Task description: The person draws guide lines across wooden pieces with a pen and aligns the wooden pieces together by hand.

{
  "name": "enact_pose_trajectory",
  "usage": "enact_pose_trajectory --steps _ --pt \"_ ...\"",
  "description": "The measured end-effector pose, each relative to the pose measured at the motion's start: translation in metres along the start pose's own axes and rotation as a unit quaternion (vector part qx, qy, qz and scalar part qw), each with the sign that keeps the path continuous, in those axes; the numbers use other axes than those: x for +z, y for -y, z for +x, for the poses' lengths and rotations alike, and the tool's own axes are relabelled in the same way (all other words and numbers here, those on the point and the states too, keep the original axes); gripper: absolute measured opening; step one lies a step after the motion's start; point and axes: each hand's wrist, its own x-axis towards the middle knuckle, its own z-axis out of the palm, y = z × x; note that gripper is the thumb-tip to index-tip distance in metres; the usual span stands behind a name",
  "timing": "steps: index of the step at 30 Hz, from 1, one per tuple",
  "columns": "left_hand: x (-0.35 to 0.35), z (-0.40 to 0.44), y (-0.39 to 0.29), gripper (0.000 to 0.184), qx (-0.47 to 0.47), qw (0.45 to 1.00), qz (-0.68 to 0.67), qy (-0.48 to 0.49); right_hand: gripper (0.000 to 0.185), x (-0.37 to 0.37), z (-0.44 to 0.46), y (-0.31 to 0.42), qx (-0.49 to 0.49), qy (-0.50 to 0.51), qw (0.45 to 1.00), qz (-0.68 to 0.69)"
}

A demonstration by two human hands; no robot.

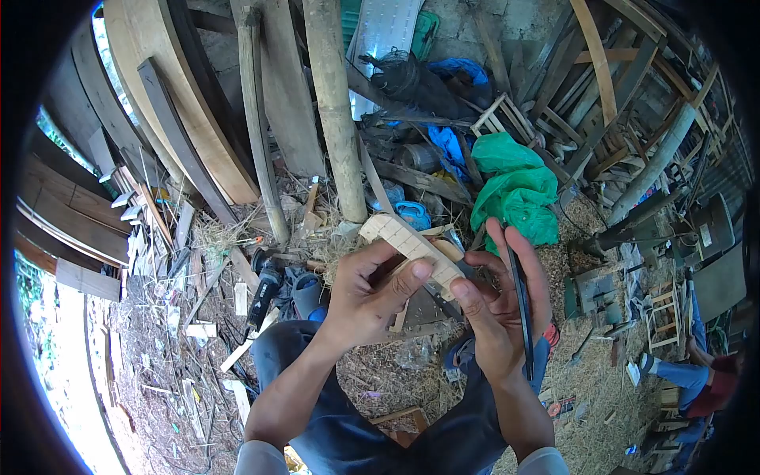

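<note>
A pale, curved wooden piece (405,243) with lines marked across it is held up in front of my knees. My left hand (362,297) grips it from the left, thumb pressed on its face. At its lower right end, my right hand (500,321) pinches it, thumb on the near side. A long, thin dark bar (522,305) also lies in my right hand, held between the fingers and pointing down along the palm. I cannot make out what kind of tool it is. Parts of the fingers behind the wood are hidden.
An angle grinder (264,294) lies on the debris-strewn ground at left. Planks (170,95) and a bamboo post (332,111) stand ahead. A green plastic bag (514,186) sits beyond my right hand. Another person's leg (681,376) shows at far right.
</note>
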Motion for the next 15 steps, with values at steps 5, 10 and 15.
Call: enact_pose_trajectory --steps 5,10,15 --pt "0.0044 0.0006 -0.0043 0.026 0.013 0.999 -0.029 -0.012 0.061 -0.0002 0.0001 -0.0006 -0.009 0.003 1.000 0.005" --pt "0.0016 0.0001 -0.0020 0.025 0.006 1.000 -0.010 -0.014 0.059 0.0007 0.0002 -0.0007 -0.014 0.004 1.000 0.007" --pt "0.0003 0.0000 0.0002 0.024 0.013 1.000 -0.006 -0.016 0.059 0.0012 -0.0006 0.0010 -0.004 0.000 1.000 0.012"
